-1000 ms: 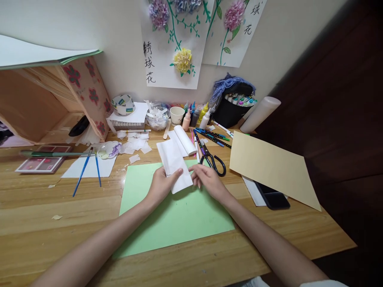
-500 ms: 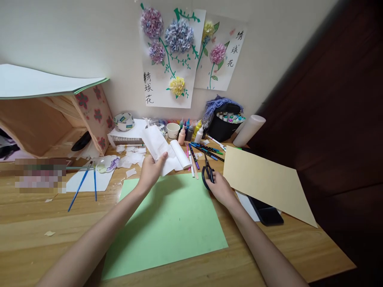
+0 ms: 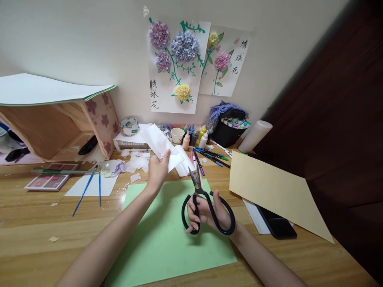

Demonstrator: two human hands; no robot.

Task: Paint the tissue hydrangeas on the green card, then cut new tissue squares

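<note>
My left hand (image 3: 158, 170) pinches a strip of white paper (image 3: 157, 141) between thumb and fingers, above the far edge of a green sheet (image 3: 167, 239). In my right hand (image 3: 209, 213) are black-handled scissors (image 3: 196, 185), fingers through one loop and thumb by the other. Their blades point away from me and stand slightly apart, to the right of the paper strip and not touching it. A roll of white paper (image 3: 186, 159) lies on the table just behind the blades.
Several markers (image 3: 212, 156), paint bottles (image 3: 203, 139) and a paper cup (image 3: 177, 135) stand or lie at the back. On the left are paintbrushes (image 3: 83, 194), paper scraps (image 3: 139, 163) and a tape roll (image 3: 129, 126). A tan board (image 3: 278, 191) overlaps a phone (image 3: 278, 227) on the right.
My right hand has lifted the scissors off the table area by the markers and brought them nearer, over the green sheet, with the blades parted. My left hand keeps hold of the paper strip.
</note>
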